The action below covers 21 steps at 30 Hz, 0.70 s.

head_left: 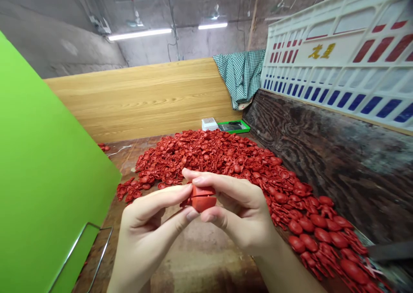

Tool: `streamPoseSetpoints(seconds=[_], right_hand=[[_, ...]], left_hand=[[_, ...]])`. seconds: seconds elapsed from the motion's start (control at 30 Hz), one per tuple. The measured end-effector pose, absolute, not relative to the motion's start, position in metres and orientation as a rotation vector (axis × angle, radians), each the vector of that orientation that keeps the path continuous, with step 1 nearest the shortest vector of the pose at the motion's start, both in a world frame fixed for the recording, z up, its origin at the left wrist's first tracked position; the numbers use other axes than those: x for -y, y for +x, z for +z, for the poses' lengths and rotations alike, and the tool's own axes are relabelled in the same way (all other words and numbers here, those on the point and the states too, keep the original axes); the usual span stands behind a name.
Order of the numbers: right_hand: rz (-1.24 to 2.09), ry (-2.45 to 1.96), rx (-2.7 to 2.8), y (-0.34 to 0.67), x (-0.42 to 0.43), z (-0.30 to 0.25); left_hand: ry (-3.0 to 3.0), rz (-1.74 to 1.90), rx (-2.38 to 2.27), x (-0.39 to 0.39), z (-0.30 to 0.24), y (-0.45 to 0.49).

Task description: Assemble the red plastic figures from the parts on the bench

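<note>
One red piece (pixel 204 203): it is up over the bench (pixel 200 258), between the tips of both hands. Call it the middle of the clock, with 12 straight ahead.
Slit: a thin dark gap runs across it, so it looks like two round shells, one above the other.
Left hand (pixel 151 226): at 8 o'clock. Its grip is pinched close on the red piece, pointer finger up top and thumb low down.
Right hand (pixel 243 211): just past 3 o'clock. Its grip is pinched small too, fingertips over the top and thumb by the underside.
Weight: probably very light, like a little toy.
Feel: it looks like plastic, likely stiff, with maybe a tiny bit of bend at the thin edges.
Slippery: the round sides look smooth, so they could slide if squeezed off-centre.
Easy to break: the shells look tough enough, but thin edges might chip or bend.
Best hold: I would pinch top and bottom across the slit, right on the round parts, with fingers out of the gap.
Red pile (pixel 209 151): many more bits spread from 11 to 4 o'clock.
Green board (pixel 48 155): at 9 o'clock.
White basket (pixel 342 39): at 2 o'clock.
</note>
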State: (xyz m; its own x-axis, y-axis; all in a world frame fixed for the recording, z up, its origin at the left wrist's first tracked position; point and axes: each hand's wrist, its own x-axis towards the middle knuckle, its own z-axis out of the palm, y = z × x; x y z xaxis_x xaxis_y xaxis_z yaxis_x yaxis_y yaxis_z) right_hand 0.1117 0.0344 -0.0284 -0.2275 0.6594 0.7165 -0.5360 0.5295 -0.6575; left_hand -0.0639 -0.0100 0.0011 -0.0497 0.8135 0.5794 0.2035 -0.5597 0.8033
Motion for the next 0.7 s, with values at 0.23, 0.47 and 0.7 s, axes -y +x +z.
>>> streamPoseSetpoints(seconds=[0.23, 0.47, 0.7], right_hand=[[1.088, -0.115, 1.393, 0.11, -0.031, -0.0242], [1.093, -0.14, 1.392, 0.1094, -0.0263, -0.0212], [1.073, -0.234, 1.417, 0.1044, -0.0269, -0.0273]], left_hand=[[1.682, 1.684, -1.096, 0.0102, -0.0019, -0.0612], [1.714, 1.679, -1.019, 0.0071, -0.0018, -0.062], [1.696, 1.636, -1.099, 0.0094, -0.0053, -0.0629]])
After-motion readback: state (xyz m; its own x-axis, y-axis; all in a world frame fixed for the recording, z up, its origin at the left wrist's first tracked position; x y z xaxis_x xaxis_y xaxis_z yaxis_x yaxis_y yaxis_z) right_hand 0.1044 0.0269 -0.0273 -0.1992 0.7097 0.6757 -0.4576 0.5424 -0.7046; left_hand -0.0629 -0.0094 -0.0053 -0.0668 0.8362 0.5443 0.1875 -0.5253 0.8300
